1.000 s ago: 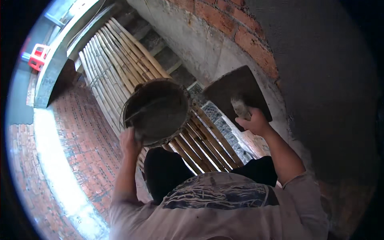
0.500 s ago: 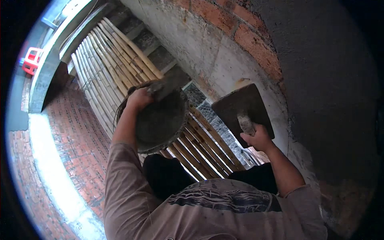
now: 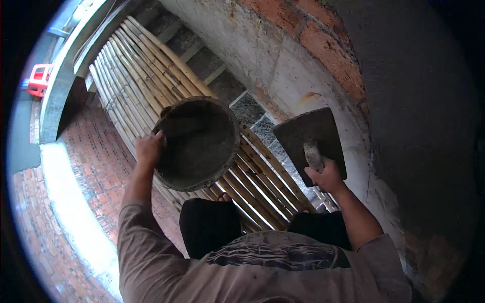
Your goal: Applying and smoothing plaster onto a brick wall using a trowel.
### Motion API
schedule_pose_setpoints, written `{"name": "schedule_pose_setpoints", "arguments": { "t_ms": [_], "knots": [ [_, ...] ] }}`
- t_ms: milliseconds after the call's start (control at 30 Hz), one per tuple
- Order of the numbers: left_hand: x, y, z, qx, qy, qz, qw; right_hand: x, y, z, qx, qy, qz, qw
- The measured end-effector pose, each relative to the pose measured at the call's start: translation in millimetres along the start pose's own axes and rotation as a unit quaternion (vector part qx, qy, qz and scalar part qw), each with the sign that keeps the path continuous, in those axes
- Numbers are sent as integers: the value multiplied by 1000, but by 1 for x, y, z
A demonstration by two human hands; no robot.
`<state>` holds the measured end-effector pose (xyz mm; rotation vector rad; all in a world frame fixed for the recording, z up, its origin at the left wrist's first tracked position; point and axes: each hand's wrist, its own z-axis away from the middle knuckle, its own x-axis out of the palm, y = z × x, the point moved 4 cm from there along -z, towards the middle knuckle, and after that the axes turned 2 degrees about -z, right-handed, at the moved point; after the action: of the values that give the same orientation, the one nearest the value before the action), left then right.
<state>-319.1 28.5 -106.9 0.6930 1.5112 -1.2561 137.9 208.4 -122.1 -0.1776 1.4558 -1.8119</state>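
Left hand (image 3: 148, 150) drawn back to the left rim of the bucket (image 3: 202, 185).
It is curled, its hold unclear; right hand (image 3: 329, 177) grips a plastering float (image 3: 326, 134) beside the bucket, which stands on bamboo poles (image 3: 151, 70).

Dark-grey float (image 3: 321, 132), yellowish-tan bamboo poles (image 3: 144, 76)

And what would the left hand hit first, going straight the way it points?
The left hand would probably meet the bucket's rim first, though depth is unclear; beyond lie bamboo poles.
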Motion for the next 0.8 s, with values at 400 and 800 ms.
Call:
{"name": "schedule_pose_setpoints", "arguments": {
  "t_ms": [400, 800],
  "knots": [
    [106, 66, -19, -230, -248, 171, 925, 27, -7, -13, 8, -60, 27, 998],
    [107, 53, -1, -227, -207, 346, 887, -13, -13, 45, 253, -105, 61, 960]
  ]
}}
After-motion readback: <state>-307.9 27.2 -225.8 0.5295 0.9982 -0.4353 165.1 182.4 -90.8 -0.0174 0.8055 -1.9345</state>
